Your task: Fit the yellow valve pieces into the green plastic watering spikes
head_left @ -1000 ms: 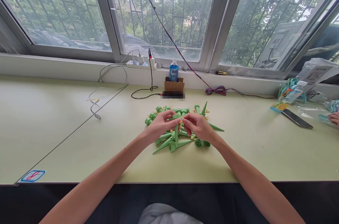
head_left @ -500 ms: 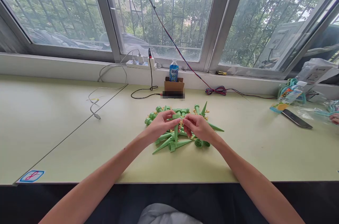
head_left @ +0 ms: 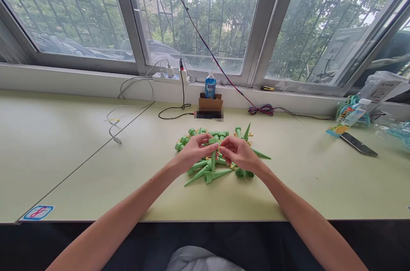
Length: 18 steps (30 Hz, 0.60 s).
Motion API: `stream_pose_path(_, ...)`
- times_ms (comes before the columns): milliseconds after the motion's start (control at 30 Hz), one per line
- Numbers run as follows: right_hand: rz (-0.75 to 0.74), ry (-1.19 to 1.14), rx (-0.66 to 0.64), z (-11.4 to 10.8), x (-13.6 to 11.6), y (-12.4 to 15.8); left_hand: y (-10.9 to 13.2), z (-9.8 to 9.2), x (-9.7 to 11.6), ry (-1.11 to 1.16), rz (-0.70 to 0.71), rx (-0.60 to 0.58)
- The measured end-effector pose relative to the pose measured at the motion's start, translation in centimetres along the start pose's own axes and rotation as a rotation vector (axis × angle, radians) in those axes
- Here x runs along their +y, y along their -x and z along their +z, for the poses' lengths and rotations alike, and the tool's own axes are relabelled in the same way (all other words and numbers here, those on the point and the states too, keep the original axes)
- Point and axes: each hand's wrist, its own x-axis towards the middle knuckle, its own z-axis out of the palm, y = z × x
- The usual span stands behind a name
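My left hand is closed around a green plant-watering spike, its capped end up and its point downward. Against the side of that spike, the fingers of my right hand pinch a small yellow valve, mostly hidden by the fingertips. Both hands are above a pile of similar green spikes on the table. One loose spike lies in front of the hands, and another points out to the right. Small yellow pieces show among them.
A blue-labelled bottle stands behind a small cardboard box at the back. On the right lie a phone and a drink bottle. Cables run along the sill, and a white cable is on the left.
The fingers of my right hand have shifted slightly at the yellow valve, closer to the spike. Another person's hand at the far right edge has gone out of view.
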Motion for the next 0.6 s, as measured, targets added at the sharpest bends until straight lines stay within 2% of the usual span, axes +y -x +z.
stream_pose_path(400, 0.006, 0.096, 0.004, -0.03, -0.22, -0.04, -0.1, -0.15, -0.29, -0.005, -0.011, 0.023)
stream_pose_path(600, 0.001, 0.043, 0.001, -0.01, -0.02, -0.05, -0.03, -0.1, -0.12, 0.001, -0.009, 0.022)
